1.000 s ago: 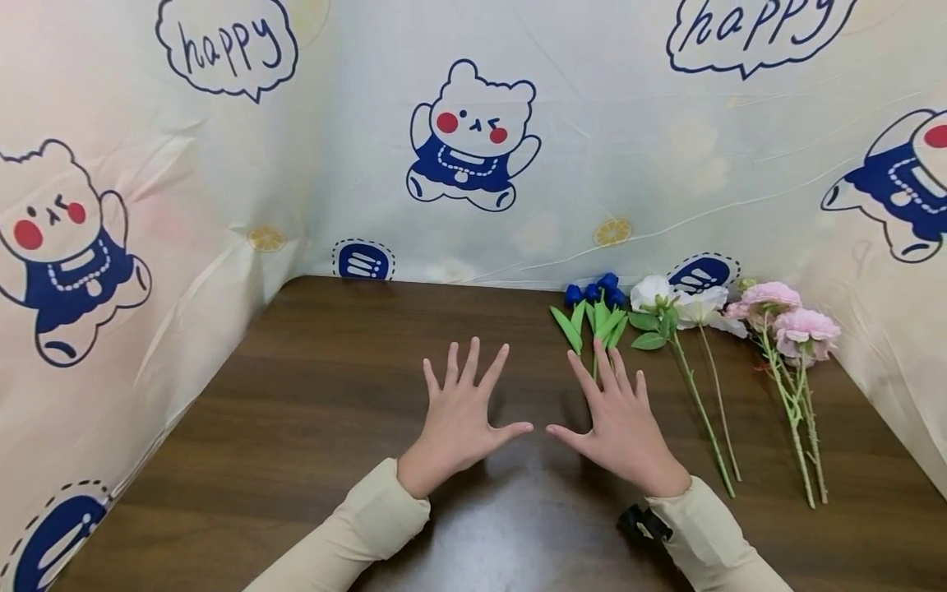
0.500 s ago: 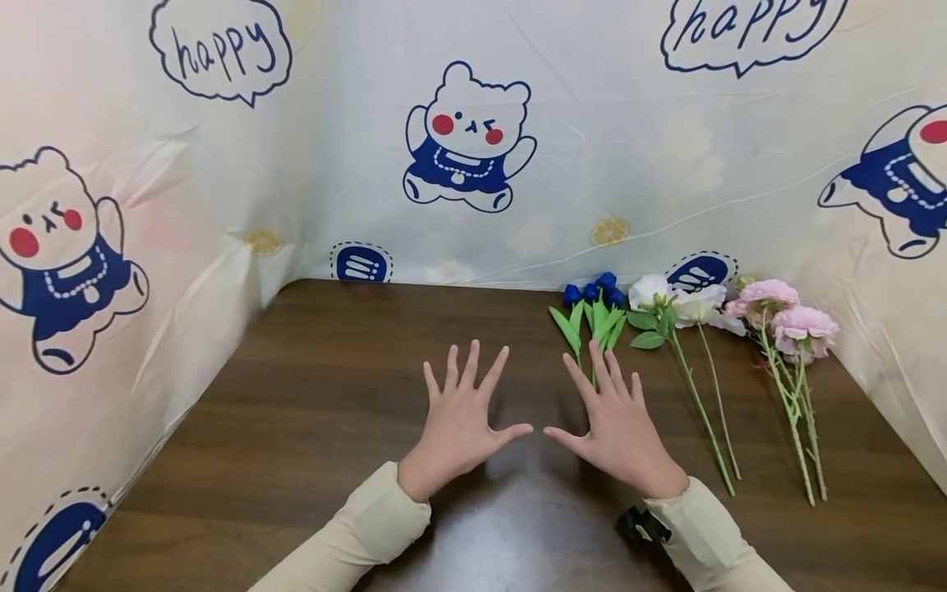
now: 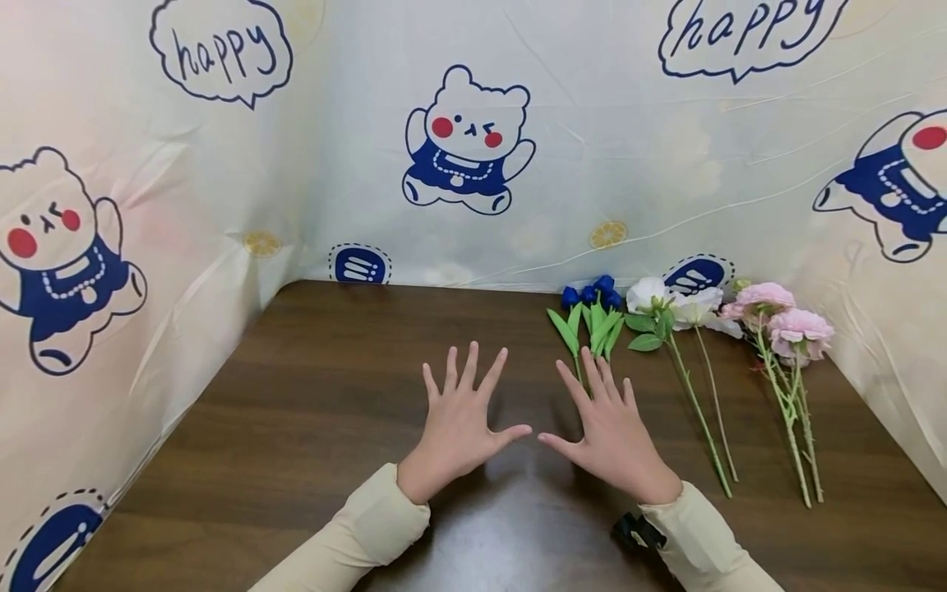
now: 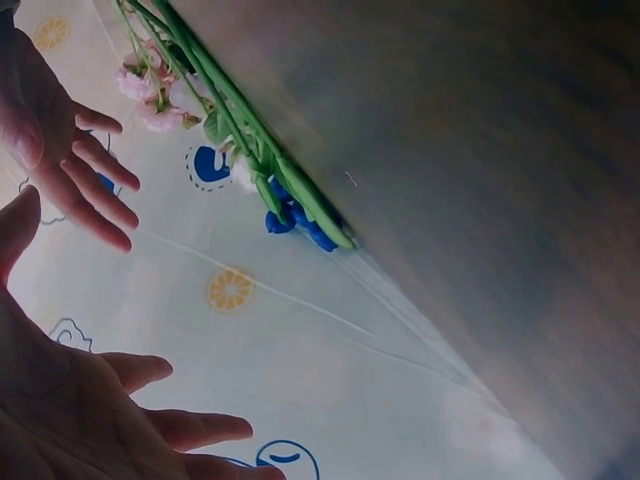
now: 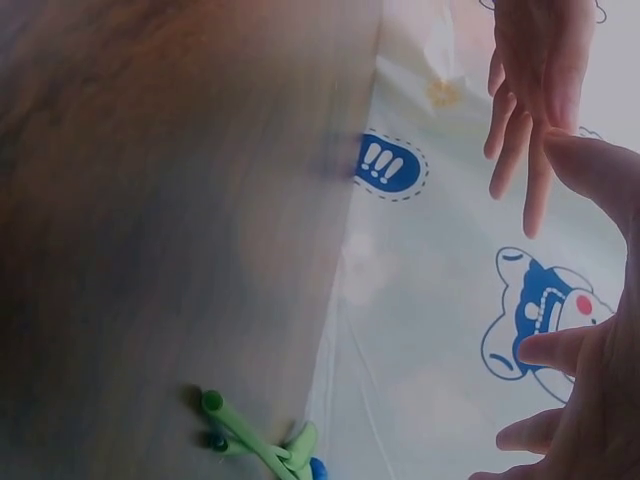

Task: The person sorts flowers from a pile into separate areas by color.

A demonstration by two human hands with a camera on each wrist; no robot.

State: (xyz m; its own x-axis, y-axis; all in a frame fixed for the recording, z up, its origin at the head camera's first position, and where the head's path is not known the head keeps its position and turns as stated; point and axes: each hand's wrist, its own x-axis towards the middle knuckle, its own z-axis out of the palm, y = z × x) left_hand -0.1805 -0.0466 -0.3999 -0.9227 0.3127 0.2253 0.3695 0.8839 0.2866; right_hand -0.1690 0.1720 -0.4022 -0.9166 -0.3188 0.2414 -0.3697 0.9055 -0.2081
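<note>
Both hands hover above a dark wooden table with fingers spread and nothing held. In the head view the left hand (image 3: 460, 432) is left of centre; its thumb points toward the right thumb, a small gap apart. The right hand (image 3: 617, 436) is nearest the blue tulips (image 3: 592, 294), and its fingers hide part of their green stems. Right of the tulips lie white flowers (image 3: 695, 307) on long stems, then pink flowers (image 3: 801, 333) at the far right. The left wrist view shows the tulips (image 4: 300, 220) by the table's far edge, apart from both hands.
A patterned cloth (image 3: 473, 238) with bears and "happy" bubbles rises behind and beside the table (image 3: 296, 411). A black strap or device (image 3: 638, 530) sits at the right wrist, below the sleeve cuff.
The right hand has shifted slightly left and down, a little closer to the left hand. The left hand stays nearly still. The flowers lie as before; the view has shifted slightly.
</note>
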